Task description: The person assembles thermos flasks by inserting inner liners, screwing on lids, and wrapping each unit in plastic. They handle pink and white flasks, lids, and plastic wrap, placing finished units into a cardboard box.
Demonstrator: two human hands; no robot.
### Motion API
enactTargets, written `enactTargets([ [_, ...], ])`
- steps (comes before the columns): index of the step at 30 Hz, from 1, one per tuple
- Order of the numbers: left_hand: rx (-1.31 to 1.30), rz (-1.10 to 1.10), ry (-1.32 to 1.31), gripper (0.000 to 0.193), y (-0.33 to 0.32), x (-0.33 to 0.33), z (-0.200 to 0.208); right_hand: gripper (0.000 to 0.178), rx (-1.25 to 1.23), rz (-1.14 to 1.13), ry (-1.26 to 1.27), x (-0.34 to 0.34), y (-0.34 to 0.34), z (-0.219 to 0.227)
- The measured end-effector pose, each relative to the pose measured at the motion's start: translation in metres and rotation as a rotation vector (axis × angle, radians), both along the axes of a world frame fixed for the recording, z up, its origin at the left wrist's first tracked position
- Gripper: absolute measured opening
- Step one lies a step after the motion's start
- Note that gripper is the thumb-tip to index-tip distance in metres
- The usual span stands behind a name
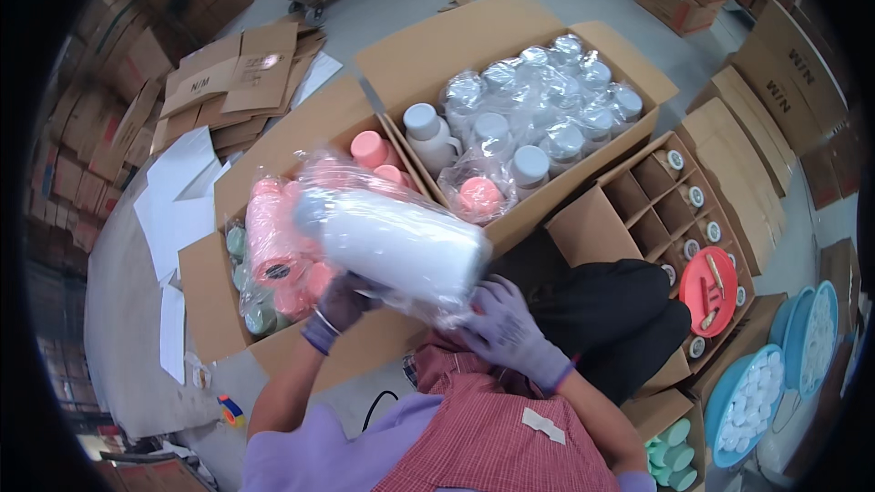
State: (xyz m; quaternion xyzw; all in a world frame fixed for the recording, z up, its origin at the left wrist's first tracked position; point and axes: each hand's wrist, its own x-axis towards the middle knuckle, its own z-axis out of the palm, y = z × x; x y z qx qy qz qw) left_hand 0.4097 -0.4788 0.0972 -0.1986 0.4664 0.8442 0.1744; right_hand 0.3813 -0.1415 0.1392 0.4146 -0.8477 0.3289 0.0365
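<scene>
A large white flask with a grey cap (392, 241), wrapped in clear plastic, lies sideways between my gloved hands. My left hand (346, 305) is closed under its capped side, fingers partly hidden by the plastic. At the base end, my right hand (510, 328) grips the wrap and flask. Beneath and behind it stands an open carton (205, 287) with pink flasks (271, 237) in plastic and green-capped ones (260, 317) along its left side. A second open carton (524, 235) beyond holds several grey-capped flasks (492, 132), mostly bagged, and a pink-capped one (480, 196).
To the right, a divided carton (629, 196) holds upright pieces and carries a red tray (697, 301) with small tools. Blue basins (715, 419) of white parts and a box of green cups (672, 451) sit lower right. Flattened cardboard (205, 82) lies at left.
</scene>
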Motion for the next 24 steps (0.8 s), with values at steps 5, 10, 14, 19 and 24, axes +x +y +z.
enactTargets([
  [5, -0.522, 0.302, 0.012, 0.026, -0.103, 0.006, -0.021, 0.029, 0.043, 0.130, -0.276, -0.005, -0.023, -0.059],
  [10, -1.023, 0.157, -0.163, 0.023, -0.121, 0.009, -0.115, 0.034, 0.031, 0.021, -0.513, -0.007, 0.001, -0.077],
  [14, -1.269, -0.538, -0.122, 0.035, -0.113, -0.014, -0.123, 0.031, 0.020, 0.004, -0.486, -0.006, 0.006, -0.079],
  [19, -1.805, -0.902, 0.229, 0.039, -0.039, -0.082, -0.004, 0.028, -0.039, -0.069, -0.510, -0.003, 0.012, -0.078],
  [24, -1.826, -0.616, 0.730, 0.076, 0.025, -0.140, -0.042, 0.031, -0.041, -0.057, -0.534, -0.004, 0.001, -0.075],
])
